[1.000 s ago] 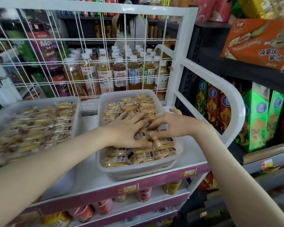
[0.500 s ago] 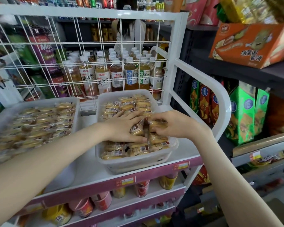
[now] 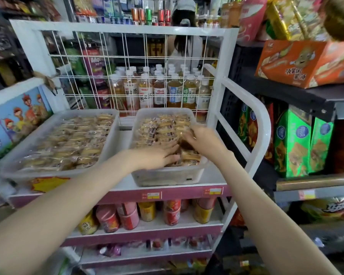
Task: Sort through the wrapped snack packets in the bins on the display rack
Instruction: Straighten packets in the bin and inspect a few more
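Observation:
Two translucent plastic bins stand on the top shelf of a white display rack. The right bin holds several clear-wrapped snack packets with brown labels. My left hand lies flat with straight fingers on the packets at the bin's front. My right hand is curled round a wrapped packet at the bin's right side, blurred by motion. The left bin is full of similar packets and no hand touches it.
A white wire grid backs the shelf, with tea bottles behind it. Cans fill the shelf below. The rack's curved side rail is right of my arm. Green snack bags and an orange box sit on black shelving.
The view has pulled back and tilted down. My left hand has slid toward the bin's front. My right hand has lifted a packet at the right side.

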